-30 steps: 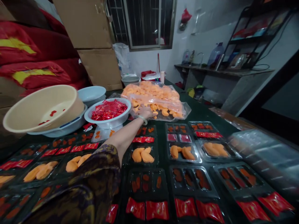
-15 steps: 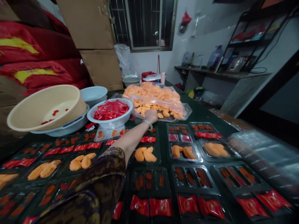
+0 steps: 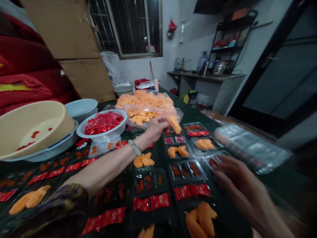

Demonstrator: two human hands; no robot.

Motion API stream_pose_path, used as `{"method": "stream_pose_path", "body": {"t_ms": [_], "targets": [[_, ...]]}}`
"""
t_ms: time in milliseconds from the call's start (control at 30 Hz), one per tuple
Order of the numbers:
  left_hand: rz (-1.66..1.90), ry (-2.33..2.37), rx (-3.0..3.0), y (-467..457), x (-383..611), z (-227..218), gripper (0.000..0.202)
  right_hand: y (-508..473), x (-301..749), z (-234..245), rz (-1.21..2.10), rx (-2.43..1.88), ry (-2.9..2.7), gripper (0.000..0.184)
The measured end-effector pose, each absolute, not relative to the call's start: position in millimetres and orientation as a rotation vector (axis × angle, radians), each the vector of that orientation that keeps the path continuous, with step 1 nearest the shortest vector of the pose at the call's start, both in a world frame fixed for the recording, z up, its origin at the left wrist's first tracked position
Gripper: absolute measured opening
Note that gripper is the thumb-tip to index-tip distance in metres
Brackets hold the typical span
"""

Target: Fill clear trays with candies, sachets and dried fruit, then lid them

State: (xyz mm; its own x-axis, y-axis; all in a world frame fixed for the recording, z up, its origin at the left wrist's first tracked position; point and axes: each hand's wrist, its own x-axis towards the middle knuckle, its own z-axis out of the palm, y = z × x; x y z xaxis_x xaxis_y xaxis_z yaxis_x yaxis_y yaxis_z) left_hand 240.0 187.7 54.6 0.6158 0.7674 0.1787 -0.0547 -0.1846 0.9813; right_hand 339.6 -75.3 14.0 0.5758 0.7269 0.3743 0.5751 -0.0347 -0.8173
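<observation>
My left hand (image 3: 156, 127) reaches forward over the table and is closed on an orange snack piece (image 3: 175, 125), just in front of the clear plastic bag of orange snack pieces (image 3: 146, 102). A pale bracelet sits on that wrist. My right hand (image 3: 236, 178) comes in at the lower right, blurred, with its fingers spread above the black compartment trays (image 3: 184, 170). It holds nothing. The trays carry orange pieces, small dark-red pieces and red sachets.
A white bowl of red sachets (image 3: 102, 124) stands left of the bag. A cream basin (image 3: 29, 127) rests in a pale blue one at far left. A stack of clear lids (image 3: 250, 147) lies at right. Cardboard boxes and red sacks are behind.
My left hand has drawn back from the bag with an orange piece in its fingers. My right hand has come into view at the lower right. The camera has swung to the right.
</observation>
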Motion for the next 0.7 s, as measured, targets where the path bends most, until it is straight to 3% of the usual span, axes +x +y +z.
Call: {"method": "stream_pose_path", "body": {"t_ms": [67, 200, 333, 533, 700], "targets": [[0.748, 0.438, 1.535, 137, 241, 56, 0.013, -58, 330, 25, 0.339, -1.604, -1.024, 0.055], [0.580, 0.251, 1.466, 66, 239, 58, 0.019, -67, 322, 42, 0.313, -1.482, -0.948, 0.030], [0.437, 0.292, 1.273, 42, 234, 65, 0.022, -127, 340, 52, 0.126, -1.600, -0.885, 0.022], [0.389, 0.413, 1.154, 29, 223, 70, 0.032, -186, 375, 12, -0.279, -2.046, -1.296, 0.017], [0.343, 0.541, 1.186, 18, 232, 65, 0.019, -173, 380, -15, -0.330, -2.357, -1.697, 0.021]]}}
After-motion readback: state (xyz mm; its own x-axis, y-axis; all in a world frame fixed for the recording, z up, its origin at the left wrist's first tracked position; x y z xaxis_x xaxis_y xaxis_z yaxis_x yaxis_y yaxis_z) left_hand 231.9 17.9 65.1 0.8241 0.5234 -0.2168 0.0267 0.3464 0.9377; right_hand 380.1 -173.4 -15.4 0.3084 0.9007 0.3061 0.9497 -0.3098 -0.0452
